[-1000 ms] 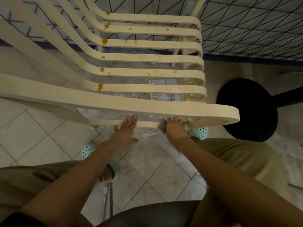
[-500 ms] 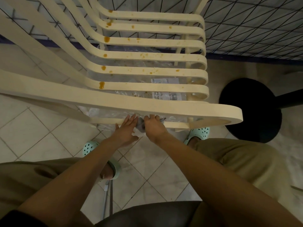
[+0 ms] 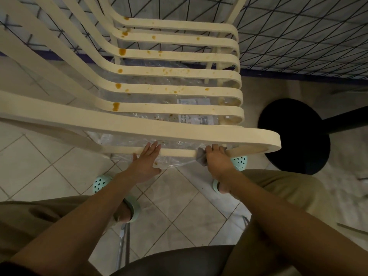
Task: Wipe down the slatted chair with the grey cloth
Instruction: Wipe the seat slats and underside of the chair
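The cream slatted chair (image 3: 179, 131) lies tipped in front of me, its slats spotted with orange-brown stains. My left hand (image 3: 146, 162) rests flat with straight fingers on the low rail under the wide near slat. My right hand (image 3: 217, 159) grips the grey cloth (image 3: 201, 158) around that same rail, further right. Only a bunched corner of the cloth shows beside my fingers.
Crumpled clear plastic (image 3: 175, 162) with a printed sheet lies on the tiled floor under the chair. A black round table base (image 3: 294, 136) stands at the right. My feet in mint clogs (image 3: 100, 183) and a dark stool seat (image 3: 175, 261) are near me.
My right hand slid left along the rail with the cloth until it met my left hand, then slid back right. My left hand stayed on the rail.
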The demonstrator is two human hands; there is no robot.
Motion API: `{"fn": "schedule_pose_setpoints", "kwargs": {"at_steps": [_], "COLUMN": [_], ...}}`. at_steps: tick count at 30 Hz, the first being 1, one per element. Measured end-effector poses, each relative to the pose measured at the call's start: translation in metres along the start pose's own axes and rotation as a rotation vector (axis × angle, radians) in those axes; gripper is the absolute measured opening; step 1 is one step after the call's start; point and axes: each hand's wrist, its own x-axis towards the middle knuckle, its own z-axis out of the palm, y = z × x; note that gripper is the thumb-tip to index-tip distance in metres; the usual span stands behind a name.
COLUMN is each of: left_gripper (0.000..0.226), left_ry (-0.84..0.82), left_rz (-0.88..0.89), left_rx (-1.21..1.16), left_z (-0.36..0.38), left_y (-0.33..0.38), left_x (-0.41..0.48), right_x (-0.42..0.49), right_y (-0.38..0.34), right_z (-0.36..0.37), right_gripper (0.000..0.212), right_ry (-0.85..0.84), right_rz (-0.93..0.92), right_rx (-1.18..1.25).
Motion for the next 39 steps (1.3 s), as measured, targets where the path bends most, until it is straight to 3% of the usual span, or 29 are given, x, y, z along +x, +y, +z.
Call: {"fn": "schedule_pose_setpoints", "kwargs": {"at_steps": [6, 12, 25, 32, 39], "left_gripper": [0.087, 0.087, 0.086, 0.087, 0.086], "left_ry": [0.008, 0.025, 0.042, 0.037, -0.016], "left_rz": [0.009, 0.005, -0.013, -0.008, -0.031], "left_rx": [-0.034, -0.025, -0.025, -0.031, 0.045], "left_z": [0.000, 0.002, 0.000, 0.000, -0.004], "left_y": [0.000, -0.001, 0.001, 0.000, 0.004], "left_x": [0.000, 0.001, 0.003, 0.004, 0.001], "right_x": [0.006, 0.010, 0.020, 0.017, -0.003], "right_y": [-0.012, -0.027, -0.099, -0.055, -0.003], "right_z": [-0.001, -0.005, 0.000, 0.002, 0.004], "right_gripper": [0.043, 0.034, 0.042, 0.036, 0.038], "right_ry": [-0.023, 0.021, 0.093, 0.065, 0.065], "right_rz": [0.040, -0.034, -0.169, -0.328, -0.168], "right_rx": [0.032, 0.037, 0.110, 0.117, 0.127]}}
